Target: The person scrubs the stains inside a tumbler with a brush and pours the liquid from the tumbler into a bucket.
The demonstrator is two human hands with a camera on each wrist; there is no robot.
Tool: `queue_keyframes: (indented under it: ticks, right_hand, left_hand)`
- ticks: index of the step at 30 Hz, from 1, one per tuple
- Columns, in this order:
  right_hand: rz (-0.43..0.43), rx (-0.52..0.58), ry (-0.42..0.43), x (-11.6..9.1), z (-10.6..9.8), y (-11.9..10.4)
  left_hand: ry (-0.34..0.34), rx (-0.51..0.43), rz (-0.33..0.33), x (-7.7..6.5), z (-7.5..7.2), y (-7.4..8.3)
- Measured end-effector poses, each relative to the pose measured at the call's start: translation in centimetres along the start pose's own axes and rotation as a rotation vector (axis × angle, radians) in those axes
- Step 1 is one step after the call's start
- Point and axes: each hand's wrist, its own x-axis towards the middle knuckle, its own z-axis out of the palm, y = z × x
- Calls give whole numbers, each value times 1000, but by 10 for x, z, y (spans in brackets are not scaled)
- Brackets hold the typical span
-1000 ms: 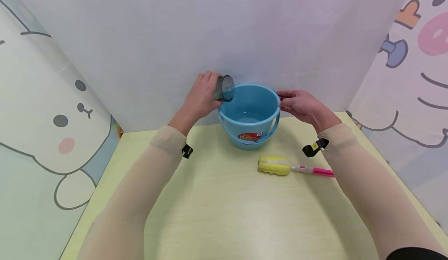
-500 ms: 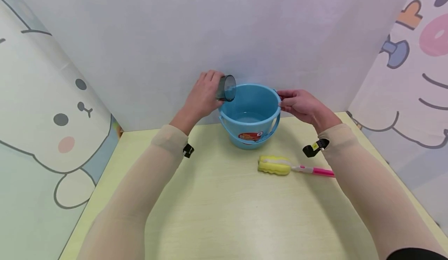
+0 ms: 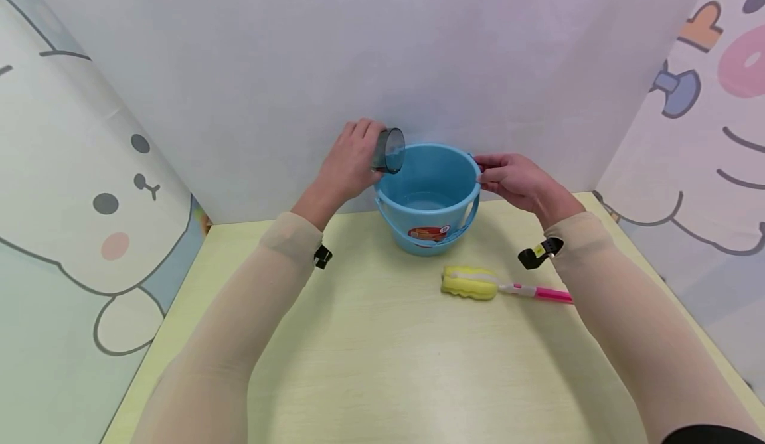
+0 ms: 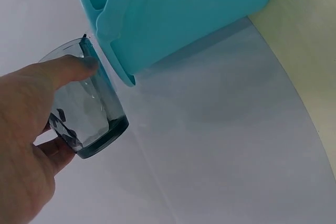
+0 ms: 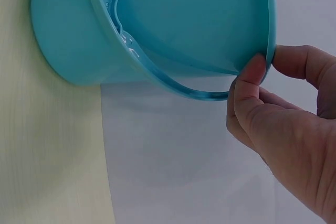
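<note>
A blue plastic bucket (image 3: 418, 222) stands at the back of the table, a little liquid seeming to lie at its bottom. My left hand (image 3: 349, 162) grips a smoky clear drinking glass (image 3: 393, 152), tipped on its side with its mouth over the bucket's left rim. In the left wrist view the thumb lies along the glass (image 4: 102, 103), close to the bucket's wall (image 4: 173, 19). At the bucket's right rim, my right hand (image 3: 514, 177) pinches the edge between thumb and fingers, near where the handle (image 5: 173, 85) joins. The handle hangs down at the front.
A yellow sponge brush (image 3: 469, 283) with a white and pink handle lies on the pale wood table (image 3: 382, 358), in front of the bucket and partly behind the right sleeve. A plain wall rises behind, with cartoon-printed walls on both sides.
Hardly anything moves. The glass shifts very slightly right, farther over the bucket's rim, staying tipped in the left hand. The right hand keeps its pinch on the rim.
</note>
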Motion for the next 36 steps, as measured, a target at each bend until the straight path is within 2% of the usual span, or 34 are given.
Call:
queue_keyframes:
  ticks: [18,36]
  right_hand:
    - [-4,-11,-2,-1,1,0]
    - [-4,-10,4,-2,3,0]
  left_hand:
    - [10,15,31,1,-2,4]
    - [9,69,66,4,-2,6]
